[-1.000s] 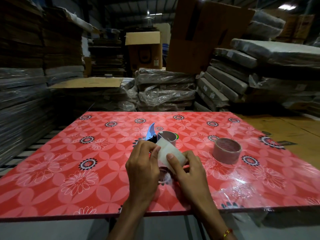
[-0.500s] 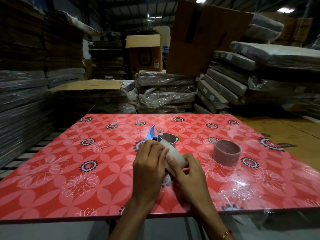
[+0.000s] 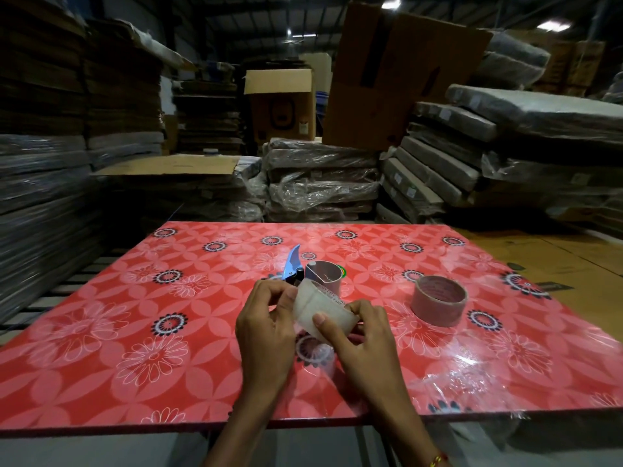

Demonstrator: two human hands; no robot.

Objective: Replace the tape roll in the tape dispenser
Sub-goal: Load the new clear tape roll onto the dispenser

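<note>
Tape roll (image 3: 322, 311), print unreadable, between left hand (image 3: 266, 318) and right hand (image 3: 364, 332).

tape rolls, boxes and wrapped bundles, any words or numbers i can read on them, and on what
None can be read.
Clear tape roll held in both hands: print on inner core, too small.
Brown tape roll on the red flowered table: reddish inner print, blurred.
Cardboard box: dark logo and label, unreadable.
Plastic-wrapped bundles: white labels, too small.

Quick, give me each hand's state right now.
Left hand: closed on the tape roll, gripping its left side.
Right hand: closed on the same tape roll, thumb pressed on its front.
</note>
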